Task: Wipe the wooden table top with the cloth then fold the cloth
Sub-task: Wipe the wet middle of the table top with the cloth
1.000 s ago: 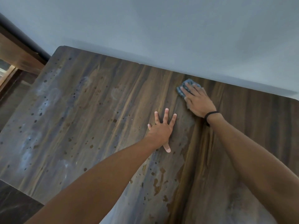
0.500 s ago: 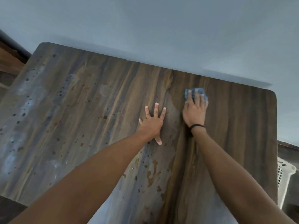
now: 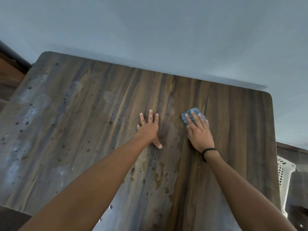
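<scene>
right hand (image 3: 199, 132) is dragging the blue cloth (image 3: 186, 117) back from the far edge of the wooden table top (image 3: 83, 114)

a second ago the cloth was sitting close to the far edge; now it is lying further in, level with the left fingertips and right of centre. the right fingers are lying straight and slightly spread, pressing the small, nubbly, bunched cloth flat. the left hand (image 3: 148, 129) is staying put beside it, palm down, fingers fanned wide on the bare wood. the top is showing streaky dark grain, rounded corners, brown drips and pale smears. a black wristband (image 3: 208, 150) is circling the right wrist.
</scene>
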